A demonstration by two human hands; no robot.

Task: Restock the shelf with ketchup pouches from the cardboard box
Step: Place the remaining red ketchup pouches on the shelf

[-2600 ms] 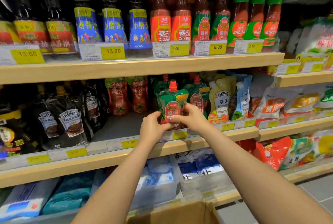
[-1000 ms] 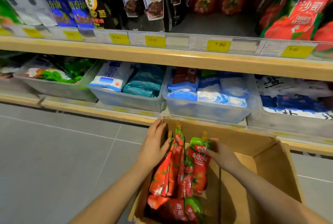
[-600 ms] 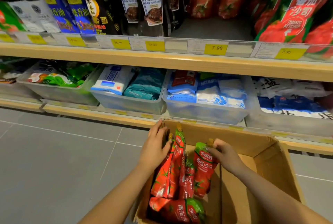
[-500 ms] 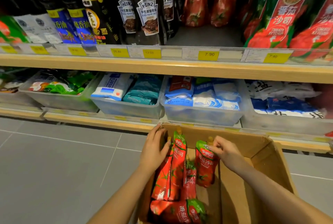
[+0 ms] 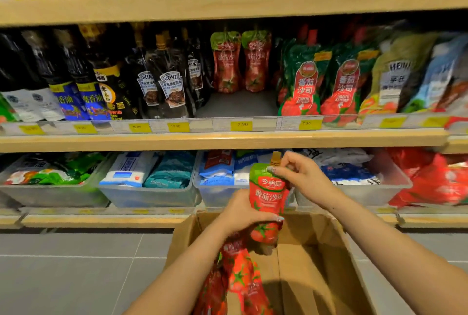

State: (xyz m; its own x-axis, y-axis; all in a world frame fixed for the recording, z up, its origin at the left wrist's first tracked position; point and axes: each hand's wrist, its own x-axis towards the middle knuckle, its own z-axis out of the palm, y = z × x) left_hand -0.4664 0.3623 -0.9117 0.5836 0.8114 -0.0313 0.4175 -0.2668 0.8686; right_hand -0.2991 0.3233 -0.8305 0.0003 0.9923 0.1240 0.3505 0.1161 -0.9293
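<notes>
Ketchup pouch point(image 5: 268, 195) upright above cardboard box point(image 5: 316, 264); left hand point(image 5: 243, 213) grips body, right hand point(image 5: 301, 177) pinches spout.

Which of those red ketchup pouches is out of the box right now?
The ketchup pouch gripped by both hands, above the cardboard box; the other pouches still lie inside.

Left hand point(image 5: 241, 212): raised at mid-frame, fingers curled round the middle of a pouch point(image 5: 267, 195), thumb across its front. Forearm bare, reaching up from bottom left.
Right hand point(image 5: 302, 176): slightly higher, thumb and forefinger pinching the same pouch at its spout, other fingers curled loosely. Forearm bare, entering from bottom right.
</notes>
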